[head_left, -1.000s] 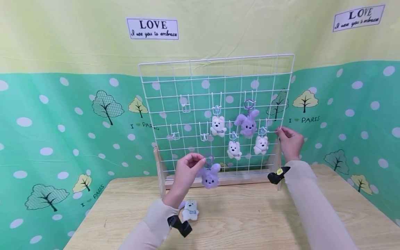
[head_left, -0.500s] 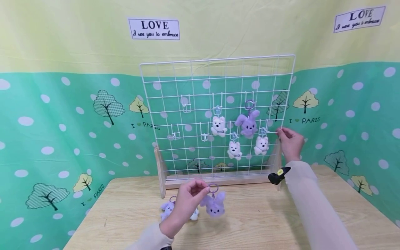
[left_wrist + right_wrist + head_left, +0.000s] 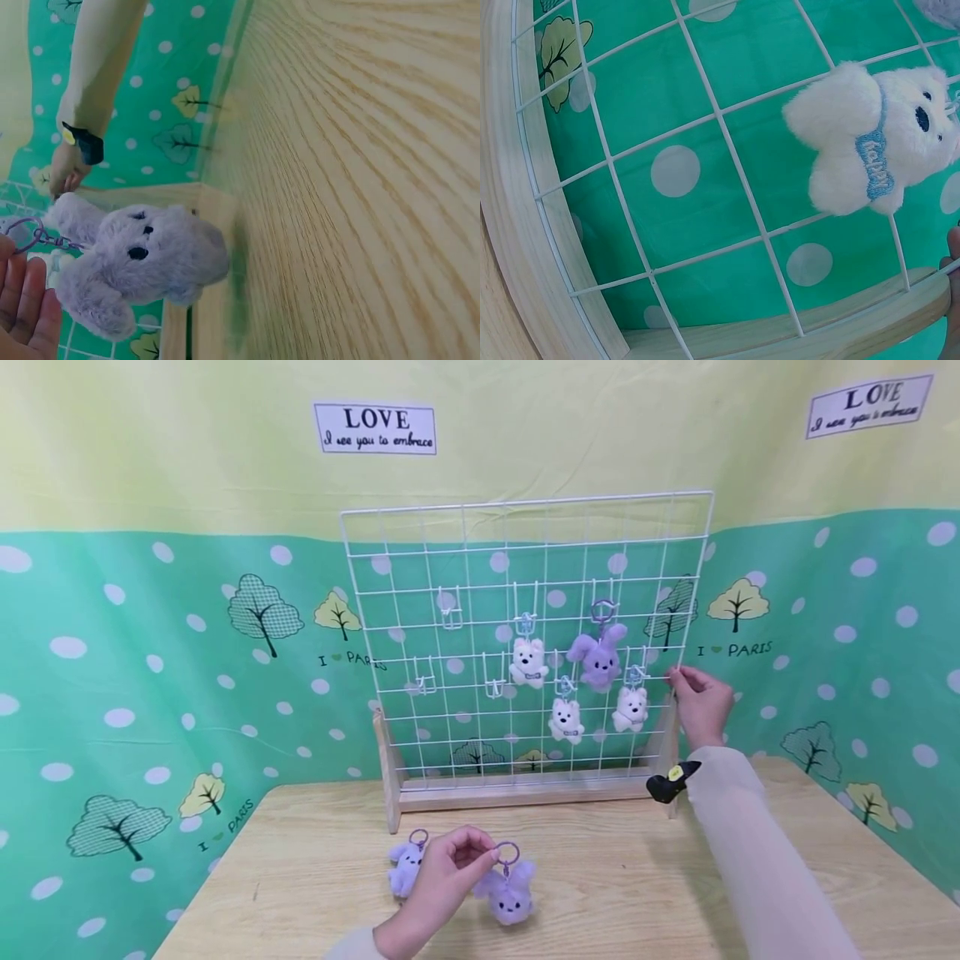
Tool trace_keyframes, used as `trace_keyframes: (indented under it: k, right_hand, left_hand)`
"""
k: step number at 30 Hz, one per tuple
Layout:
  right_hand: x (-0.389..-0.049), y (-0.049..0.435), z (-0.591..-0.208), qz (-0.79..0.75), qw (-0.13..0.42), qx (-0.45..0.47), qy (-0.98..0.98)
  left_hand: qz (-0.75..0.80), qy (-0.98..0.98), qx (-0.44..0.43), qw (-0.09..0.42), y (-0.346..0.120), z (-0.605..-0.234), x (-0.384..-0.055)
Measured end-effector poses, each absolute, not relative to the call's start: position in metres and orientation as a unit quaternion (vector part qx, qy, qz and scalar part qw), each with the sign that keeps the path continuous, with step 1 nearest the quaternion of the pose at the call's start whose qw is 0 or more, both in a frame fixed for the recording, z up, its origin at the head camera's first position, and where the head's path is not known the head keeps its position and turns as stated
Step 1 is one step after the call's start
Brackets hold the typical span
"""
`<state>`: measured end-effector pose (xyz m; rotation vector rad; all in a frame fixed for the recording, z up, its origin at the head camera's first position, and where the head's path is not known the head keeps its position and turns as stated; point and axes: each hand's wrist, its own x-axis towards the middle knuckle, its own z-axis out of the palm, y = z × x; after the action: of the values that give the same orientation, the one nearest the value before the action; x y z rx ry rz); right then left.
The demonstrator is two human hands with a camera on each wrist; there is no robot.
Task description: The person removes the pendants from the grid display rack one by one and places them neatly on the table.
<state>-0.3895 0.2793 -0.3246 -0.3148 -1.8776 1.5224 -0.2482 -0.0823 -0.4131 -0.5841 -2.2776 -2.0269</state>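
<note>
My left hand (image 3: 446, 881) pinches the purple ring of a lilac plush bunny keychain (image 3: 512, 897), low over the front of the table. In the left wrist view the bunny (image 3: 150, 255) dangles from its ring beside my fingers (image 3: 30, 300). A second lilac bunny keychain (image 3: 405, 868) lies on the table, partly behind that hand. My right hand (image 3: 702, 703) grips the right edge of the white wire grid rack (image 3: 525, 503). Near it hangs a white plush bear keychain (image 3: 631, 708); in the right wrist view this bear (image 3: 870, 142) has a blue bow, and only fingertips (image 3: 954, 289) show.
On the grid also hang a lilac bunny (image 3: 597, 662) and two white bears, an upper bear (image 3: 528, 662) and a lower bear (image 3: 566, 722). Wire hooks (image 3: 452, 618) sit on its left half. Its wooden base (image 3: 525, 793) stands on the wooden table (image 3: 600, 877).
My left hand has come down from the grid toward the table's front, the bunny keychain still in its fingers. A white bear on the table is now hidden. The right hand keeps its place.
</note>
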Motion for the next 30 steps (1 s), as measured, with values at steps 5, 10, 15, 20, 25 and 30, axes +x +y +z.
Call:
trace_keyframes:
  k: [5,10,15,20,25,30]
  right_hand:
    - [-0.39,0.28,-0.325,0.579,0.349,-0.117,-0.727]
    - [-0.389,0.28,-0.325,0.578,0.353,-0.117,-0.726]
    - [-0.39,0.281,-0.326,0.578,0.355,-0.117,-0.726]
    - [-0.39,0.281,-0.326,0.576,0.358,-0.116,-0.726]
    - [-0.389,0.279,-0.325,0.583,0.352,-0.124,-0.722]
    - [-0.387,0.278,-0.324,0.586,0.348,-0.122,-0.721]
  left_hand:
    - [-0.642,-0.744,-0.184,0.019,-0.082,-0.418,-0.258]
    - [-0.649,-0.74,-0.175,0.014,-0.079,-0.421,-0.267]
    - [-0.65,-0.743,-0.161,0.006,-0.077,-0.423,-0.276]
    - [-0.646,-0.748,-0.154,0.018,-0.075,-0.429,-0.289]
    - [-0.634,-0.758,-0.151,0.028,-0.073,-0.435,-0.303]
    - [-0.632,-0.762,-0.139,0.029,-0.069,-0.44,-0.311]
